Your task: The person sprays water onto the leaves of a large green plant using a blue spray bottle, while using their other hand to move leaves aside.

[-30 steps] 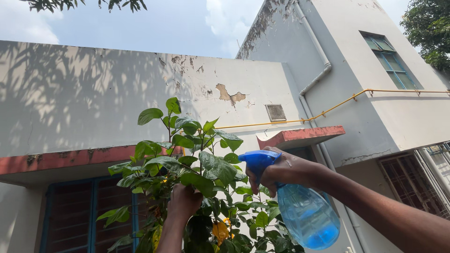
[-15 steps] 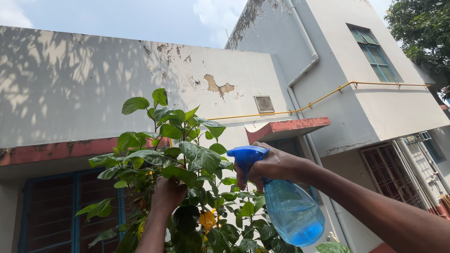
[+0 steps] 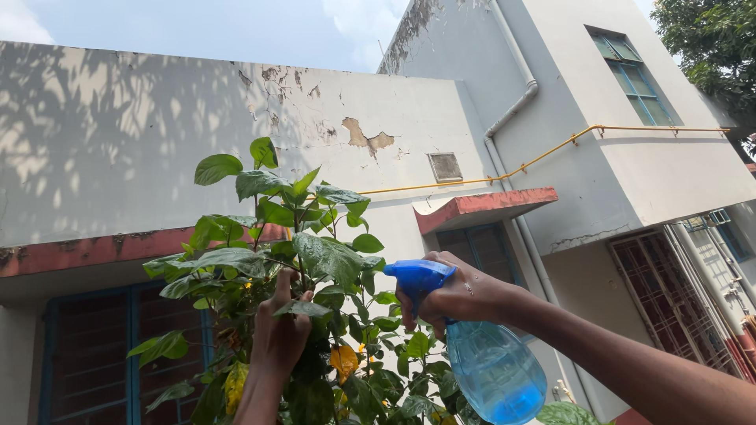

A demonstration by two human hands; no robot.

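A tall leafy green plant (image 3: 276,244) rises in the lower middle of the head view, with a few yellow leaves low down. My left hand (image 3: 279,334) reaches up into it and grips a leafy stem. My right hand (image 3: 453,295) is closed around the blue trigger head of a clear blue spray bottle (image 3: 492,370). The bottle hangs tilted below my hand, with blue liquid in its bottom. Its nozzle points left at the leaves, close to them.
Behind the plant stands a pale building wall (image 3: 118,157) with peeling paint and a red ledge (image 3: 94,252). A barred window (image 3: 94,354) sits low left. A grey drainpipe (image 3: 512,118) and yellow pipe (image 3: 551,161) run along the right block. Tree foliage (image 3: 717,47) fills the top right corner.
My left hand has shifted its hold on the stem and the leaves have moved a little. The spray bottle and right hand have dropped slightly; the view has drifted.
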